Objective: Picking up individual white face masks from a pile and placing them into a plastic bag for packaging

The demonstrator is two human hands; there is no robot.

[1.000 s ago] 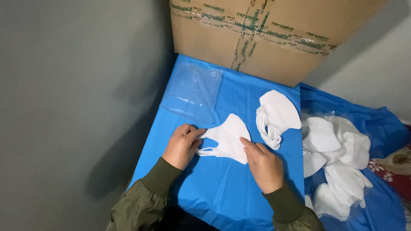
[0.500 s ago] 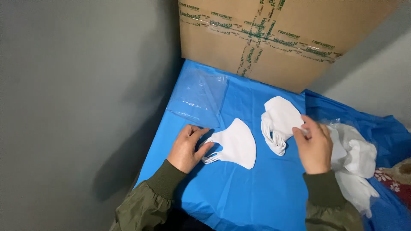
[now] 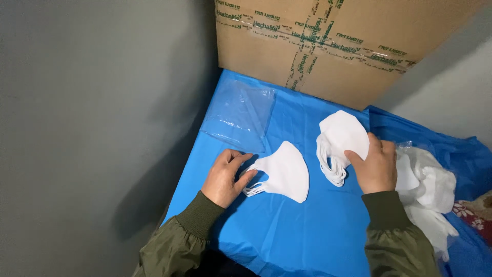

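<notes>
Masks: two neat white stacks lie on the blue sheet [image 3: 287, 241], plus one loose heap.
Near stack [image 3: 282, 174]: it sits by your left hand, ear loops toward your fingers; how many masks it holds cannot be counted.
Far stack [image 3: 341, 141]: it lies just right of the first, apart from it.
Left hand [image 3: 225, 177]: your fingers are loosely curled, tips touching the near stack's loops.
Right hand [image 3: 376, 166]: you press it flat on the far stack's right edge, fingers together.
Loose heap [image 3: 428, 190]: crumpled white masks, right of your right hand.
Plastic bag [image 3: 241, 113]: one, clear, empty, lying flat behind the near stack.
Cardboard box [image 3: 333, 46]: one, taped, standing at the sheet's far edge.
</notes>
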